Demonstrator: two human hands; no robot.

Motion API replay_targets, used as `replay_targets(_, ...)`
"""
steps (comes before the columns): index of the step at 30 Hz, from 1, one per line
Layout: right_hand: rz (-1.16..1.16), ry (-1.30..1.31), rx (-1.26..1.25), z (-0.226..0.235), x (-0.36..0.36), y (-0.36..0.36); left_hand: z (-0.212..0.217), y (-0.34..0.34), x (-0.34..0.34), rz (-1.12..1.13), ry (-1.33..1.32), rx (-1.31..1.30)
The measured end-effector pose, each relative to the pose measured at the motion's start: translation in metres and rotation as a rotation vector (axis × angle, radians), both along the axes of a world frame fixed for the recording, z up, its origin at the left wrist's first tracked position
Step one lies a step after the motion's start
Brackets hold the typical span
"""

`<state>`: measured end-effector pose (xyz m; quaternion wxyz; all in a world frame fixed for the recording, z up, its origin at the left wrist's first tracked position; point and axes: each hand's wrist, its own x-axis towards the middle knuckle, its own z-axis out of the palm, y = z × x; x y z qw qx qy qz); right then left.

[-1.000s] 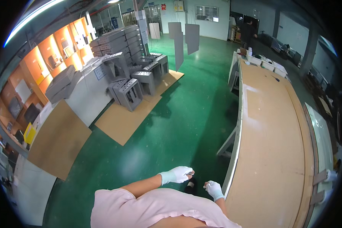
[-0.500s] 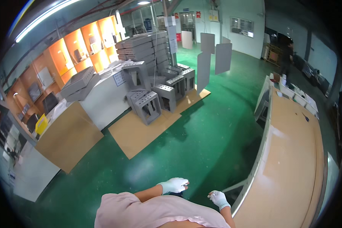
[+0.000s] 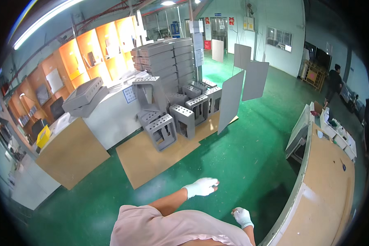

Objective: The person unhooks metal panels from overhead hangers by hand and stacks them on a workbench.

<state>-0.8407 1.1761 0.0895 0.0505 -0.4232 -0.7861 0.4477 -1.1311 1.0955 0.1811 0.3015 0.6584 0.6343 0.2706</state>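
The left hand (image 3: 201,187), in a white glove, is at lower centre of the frame, over the green floor (image 3: 250,172). The right hand (image 3: 242,217), likewise gloved, is lower and to its right, near the edge of the workbench (image 3: 315,205) but apparently apart from it. Fingers on both hands are curled and no object shows in either; whether the fingertips meet or stand apart cannot be told.

The step in hand is judged to be a hands-free one, between contacts. Any grasp would first call for bringing a hand to a surface and spreading the fingers around an edge.

The workbench occupies the lower right of the frame. Its long axis runs from the lower edge upward to the right-hand middle, the near edge bowed by the lens. The cardboard sheet (image 3: 151,160), left of centre, lies flat on the floor, its long axis slanting from lower left to upper right.

Grey perforated frames (image 3: 177,119) stand on the sheet's far side. A hanging grey panel (image 3: 230,102), right of these, has its long axis close to vertical, leaning slightly.
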Motion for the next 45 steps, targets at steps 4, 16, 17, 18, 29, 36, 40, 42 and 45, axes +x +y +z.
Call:
replay_targets(4, -0.120, -0.029, -0.038, -0.024, 0.006, 0.051, 0.056, 0.088, -0.030, 0.083, -0.037, 0.170)
replay_targets(16, -0.013, -0.093, 0.053, 0.019, -0.020, 0.316, 0.272, 0.311, -0.194, 0.648, -0.217, 0.777)
replay_targets(17, 0.033, -0.096, 0.082, 0.036, -0.031, 0.335, 0.289, 0.330, -0.205, 0.706, -0.183, 0.776)
replay_targets(18, 0.087, -0.091, 0.115, 0.052, -0.044, 0.353, 0.307, 0.344, -0.217, 0.768, -0.142, 0.781)
replay_targets(29, 0.590, 0.435, 0.630, 0.255, -0.282, 0.454, 0.389, 0.475, -0.274, 0.532, -0.588, 0.634)
replay_targets(36, 0.911, 0.500, 1.006, 0.312, -0.435, 0.464, 0.396, 0.524, -0.321, 0.011, -1.036, 0.512)
replay_targets(40, 1.162, -0.044, 1.116, 0.327, -0.472, 0.473, 0.393, 0.502, -0.274, 0.157, -0.816, 0.698)
replay_targets(42, 1.227, -0.160, 1.145, 0.318, -0.488, 0.478, 0.391, 0.493, -0.271, 0.120, -0.881, 0.707)
replay_targets(45, 1.327, -0.174, 1.072, 0.316, -0.498, 0.482, 0.388, 0.476, -0.265, 0.069, -0.806, 0.744)
